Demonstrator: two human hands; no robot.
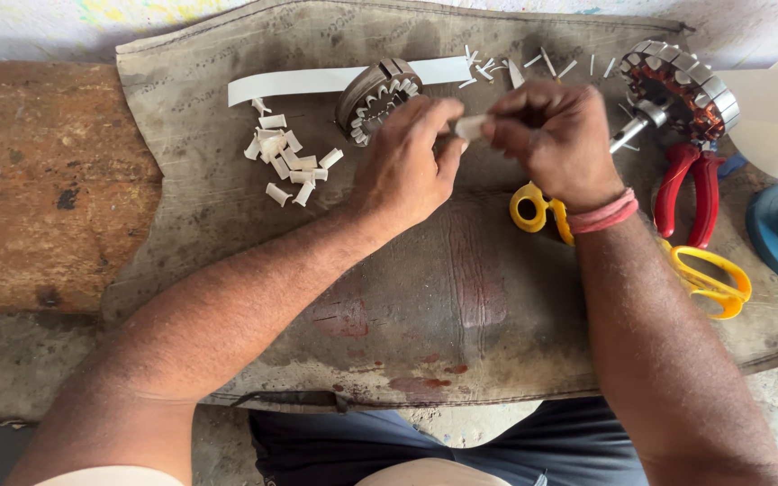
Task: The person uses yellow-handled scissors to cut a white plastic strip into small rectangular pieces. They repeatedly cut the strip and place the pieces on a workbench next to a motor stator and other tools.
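both hands are meeting over the middle of a worn grey-brown canvas mat (pixel 461 297), and a small white paper piece (pixel 470 127) is sitting right between them. the left hand (pixel 404 166) is pinching the piece's left end with thumb and fingertips drawn together on it. the right hand (pixel 554 135) is closing its thumb and forefinger on the piece's right end, so the paper is bridging the narrow gap between the two hands, raised off the mat.

just behind the left hand's knuckles, an empty slotted metal stator core (pixel 376 94) is leaning on its edge, touching a long white paper strip (pixel 317 81) that is running along the mat's far side. to the left, well apart from the hands, a loose pile of folded white paper pieces (pixel 285 157) is lying on the mat. thin white paper slivers (pixel 542 63) are lying scattered beyond the right hand.

yellow-handled scissors (pixel 677 261) are lying partly under the right wrist, which is wearing a pink band (pixel 605 214). red-handled pliers (pixel 691 189) are resting just right of that hand, below a copper-wound stator with a shaft (pixel 682 88).
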